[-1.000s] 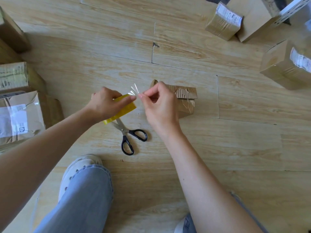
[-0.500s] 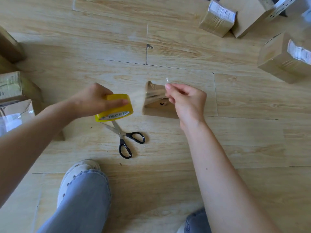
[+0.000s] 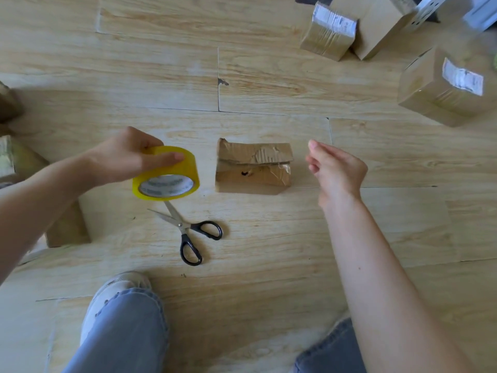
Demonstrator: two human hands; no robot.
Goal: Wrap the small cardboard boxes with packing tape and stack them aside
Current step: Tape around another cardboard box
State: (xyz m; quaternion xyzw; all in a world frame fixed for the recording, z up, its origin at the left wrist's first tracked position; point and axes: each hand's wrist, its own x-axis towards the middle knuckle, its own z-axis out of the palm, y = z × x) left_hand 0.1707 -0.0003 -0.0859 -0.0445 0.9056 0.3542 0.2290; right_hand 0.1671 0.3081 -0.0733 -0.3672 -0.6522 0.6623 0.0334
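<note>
The torn small cardboard box [image 3: 252, 168] is laid on the wooden floor [image 3: 269, 76] between the 2 hands. A yellow tape roll [image 3: 166, 185] is gripped in the fingers of the left hand [image 3: 126, 157] just beside it. The right hand [image 3: 336, 170] is held loosely open. Scissors [image 3: 189, 230] are laid near the roll.

1 view only, from a wide-angle camera on the person's head. It faces forward and steeply down at the floor [image 3: 282, 238], close in: the box [image 3: 252, 168] lies mid-frame, legs [image 3: 121, 332] at the bottom edge.
</note>
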